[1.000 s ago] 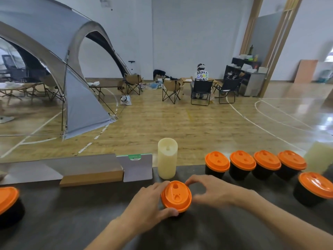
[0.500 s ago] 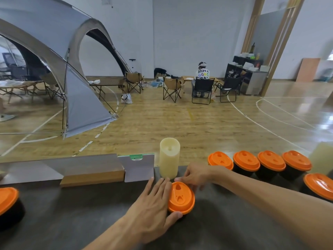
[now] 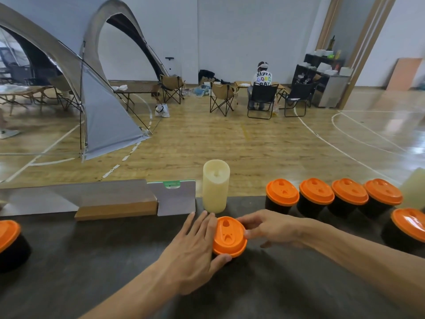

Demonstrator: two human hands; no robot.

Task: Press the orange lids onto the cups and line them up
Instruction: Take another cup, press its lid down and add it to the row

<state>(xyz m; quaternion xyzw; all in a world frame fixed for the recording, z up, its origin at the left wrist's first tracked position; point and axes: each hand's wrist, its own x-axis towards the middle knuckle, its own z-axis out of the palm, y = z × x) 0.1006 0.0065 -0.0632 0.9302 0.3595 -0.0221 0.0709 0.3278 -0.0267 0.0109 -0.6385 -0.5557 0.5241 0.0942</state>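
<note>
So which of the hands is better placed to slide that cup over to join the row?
Probably the right hand: it grips the lidded cup on the side facing the row of four cups, further right. The left hand sits on the cup's far side.

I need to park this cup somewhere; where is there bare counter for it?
Bare dark counter lies between the lone cup at far left and the left hand. The near strip below both forearms is bare too. It is crowded at right: four lidded cups in a row, another nearer.
</note>
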